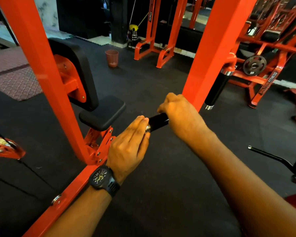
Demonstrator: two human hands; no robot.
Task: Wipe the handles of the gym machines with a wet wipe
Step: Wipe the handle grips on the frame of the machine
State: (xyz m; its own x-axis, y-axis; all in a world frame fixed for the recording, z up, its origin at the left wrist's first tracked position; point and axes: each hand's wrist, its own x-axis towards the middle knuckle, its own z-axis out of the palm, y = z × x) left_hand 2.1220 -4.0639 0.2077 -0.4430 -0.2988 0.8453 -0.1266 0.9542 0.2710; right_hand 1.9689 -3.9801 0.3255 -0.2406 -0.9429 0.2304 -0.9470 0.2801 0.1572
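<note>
A black machine handle (pixel 158 121) with a chrome end cap juts from an orange frame in the middle of the view. My right hand (pixel 179 113) grips the handle from above, fingers curled round it. My left hand (pixel 130 144), with a black watch on the wrist, closes over the chrome end of the same handle. No wet wipe shows; whatever lies under either palm is hidden. A second black handle (pixel 215 90) with chrome ends hangs from the right orange post.
Orange uprights (pixel 41 69) stand left and right of the handle, with a black padded seat (pixel 102 112) and back pad between. A reddish bin (pixel 111 58) stands on the black rubber floor. More orange machines fill the back and right. A thin black bar (pixel 270 155) lies at right.
</note>
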